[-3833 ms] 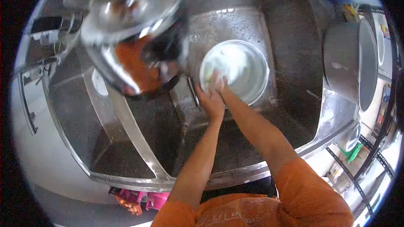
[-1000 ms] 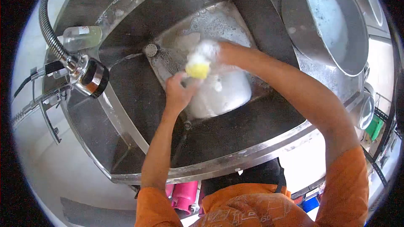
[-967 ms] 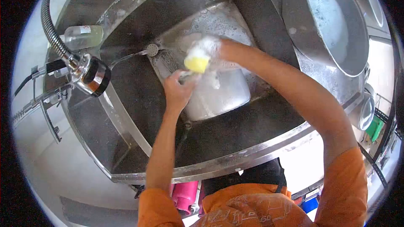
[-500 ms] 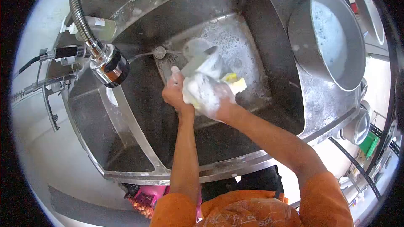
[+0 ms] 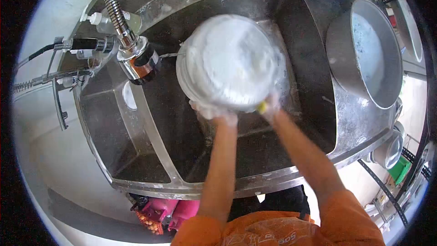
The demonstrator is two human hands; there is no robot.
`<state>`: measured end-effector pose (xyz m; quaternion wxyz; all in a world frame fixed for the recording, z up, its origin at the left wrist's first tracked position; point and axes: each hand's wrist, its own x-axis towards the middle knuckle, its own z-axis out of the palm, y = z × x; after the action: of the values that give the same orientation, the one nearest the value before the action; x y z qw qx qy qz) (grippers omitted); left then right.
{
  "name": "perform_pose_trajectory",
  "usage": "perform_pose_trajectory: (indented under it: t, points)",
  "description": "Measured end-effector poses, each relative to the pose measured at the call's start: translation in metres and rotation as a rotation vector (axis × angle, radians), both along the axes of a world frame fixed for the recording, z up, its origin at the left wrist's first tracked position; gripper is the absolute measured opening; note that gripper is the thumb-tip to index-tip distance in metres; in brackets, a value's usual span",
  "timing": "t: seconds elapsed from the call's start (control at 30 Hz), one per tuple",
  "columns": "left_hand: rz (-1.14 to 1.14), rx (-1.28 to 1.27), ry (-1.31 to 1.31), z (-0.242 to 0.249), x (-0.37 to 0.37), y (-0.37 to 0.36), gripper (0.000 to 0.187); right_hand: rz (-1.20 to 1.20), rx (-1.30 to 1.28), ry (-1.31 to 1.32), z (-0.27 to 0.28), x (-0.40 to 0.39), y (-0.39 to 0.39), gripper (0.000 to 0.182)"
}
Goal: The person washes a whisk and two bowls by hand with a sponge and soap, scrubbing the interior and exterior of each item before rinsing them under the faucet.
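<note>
A large round vessel point(image 5: 230, 64), thick with white suds, fills the middle of the sink point(image 5: 314, 118); the foam hides its surface and whether it is a pot or a bowl. At its near rim, my left hand point(image 5: 214, 111) is closed on the edge, fingers partly hidden by foam. My right hand point(image 5: 272, 105), smeared by motion, is at the lower right rim, closed around a yellow sponge point(image 5: 262, 107). Suds cover both hands.
A chrome spray head point(image 5: 139, 66) hangs at the left, with a thin water stream toward the vessel. A big metal pot point(image 5: 341, 57) with foamy water tilts on the right counter. Soap bottles point(image 5: 107, 23) stand behind the hose. A divider point(image 5: 157, 141) separates a smaller basin.
The suds-covered vessel has turned to show its broad round face and now hides much of the sink floor. My right hand moved right with the sponge; the left slid down to the near rim.
</note>
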<state>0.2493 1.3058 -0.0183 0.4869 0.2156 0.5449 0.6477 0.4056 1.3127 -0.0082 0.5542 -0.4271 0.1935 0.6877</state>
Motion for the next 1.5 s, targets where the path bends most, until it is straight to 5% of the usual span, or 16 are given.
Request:
perform_pose_trajectory:
  t: [0.07, 0.17, 0.3, 0.37, 0.5, 0.6, 0.63, 0.73, 0.83, 0.9, 1.03, 1.17, 1.23, 1.33, 1.47, 1.5]
  points:
    - [0.364, -0.227, -0.31, 0.045, 0.044, 0.013, 0.087, -0.07, -0.119, -0.32, -0.013, -0.034, -0.009, 0.031]
    - [0.252, -0.245, -0.133, 0.075, 0.054, 0.026, 0.069, -0.346, -0.012, -0.68, 0.045, -0.053, 0.002, 0.013]
    - [0.128, -0.146, -0.115, 0.009, 0.007, 0.007, 0.039, 0.168, 0.421, -1.154, 0.062, -0.022, 0.012, 0.019]
    - [-0.054, -0.062, -0.47, 0.017, -0.024, -0.003, 0.031, 0.458, 0.594, -1.498, 0.045, 0.001, 0.032, 0.017]
    - [-0.017, -0.36, -0.305, -0.053, -0.066, -0.022, 0.03, 0.475, 0.411, -1.093, 0.073, 0.003, 0.086, 0.018]
    - [0.076, -0.473, -0.246, -0.076, -0.068, -0.01, 0.031, 0.642, 0.444, -0.868, 0.013, -0.019, 0.087, 0.025]
    - [0.142, -0.488, -0.291, -0.088, -0.072, -0.007, 0.032, 0.667, 0.87, -1.479, -0.031, -0.025, 0.069, 0.033]
    - [0.216, -0.627, -0.115, -0.075, -0.079, -0.003, 0.032, 0.861, 0.997, -2.251, -0.012, -0.015, 0.028, 0.037]
    - [0.262, -0.602, -0.163, -0.12, -0.096, -0.018, 0.03, 1.079, 0.405, -1.634, -0.085, 0.015, 0.045, 0.039]
    - [0.208, -0.491, -0.1, -0.12, -0.1, -0.009, 0.027, 1.038, 0.46, -1.777, -0.063, -0.023, 0.069, 0.038]
    - [0.185, -0.583, -0.033, -0.125, -0.094, -0.018, 0.025, 0.484, 0.203, -0.499, -0.091, -0.09, 0.039, 0.04]
    - [0.22, -0.517, -0.284, -0.14, -0.092, -0.014, 0.033, 0.753, 0.509, -0.757, -0.065, -0.086, -0.033, 0.047]
    - [0.313, -0.62, -0.241, -0.11, -0.083, -0.008, 0.04, 0.711, 0.47, -0.543, -0.064, -0.076, -0.043, 0.043]
    - [0.276, -0.794, -0.005, -0.076, -0.088, 0.009, 0.042, 0.32, 0.132, 0.216, -0.071, -0.003, -0.018, 0.025]
    - [0.231, -0.66, 0.334, -0.105, -0.086, -0.009, 0.051, 0.996, 0.548, -1.921, -0.115, -0.006, 0.075, 0.024]
    - [0.228, -0.557, 0.415, -0.112, -0.087, -0.012, 0.052, 0.947, 0.493, -1.855, -0.136, -0.015, 0.077, 0.028]
